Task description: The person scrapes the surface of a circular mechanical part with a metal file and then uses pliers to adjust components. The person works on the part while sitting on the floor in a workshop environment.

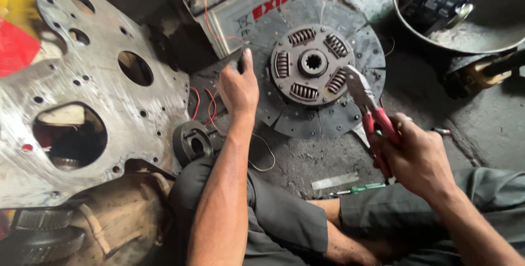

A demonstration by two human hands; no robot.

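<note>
Red-handled pliers (367, 107) are gripped in the right hand (415, 156) at the right of the frame, the fingers clenched round the handles. Their long axis runs from lower right to upper left, and the metal nose is pointed up-left onto the clutch disc (317, 69), where it meets the edge of the hub plate near one of the coil springs. Whether the nose is closed on anything cannot be made out.

The left arm is stretched straight up the middle of the frame from the lap. The left hand (239, 88) is set at the disc's left edge, thumb raised; what lies under its fingers is hidden, so it cannot be told whether anything is grasped.

The disc is laid flat on the dirty floor (492, 129), upper centre, partly tucked under a battery (246, 3) that is cut off by the top edge. Thin red wires (210, 104) are seen just left of the hand. A large steel plate (71, 91) with holes fills the left side, and a metal bowl (465, 19) is cropped at the upper right.
</note>
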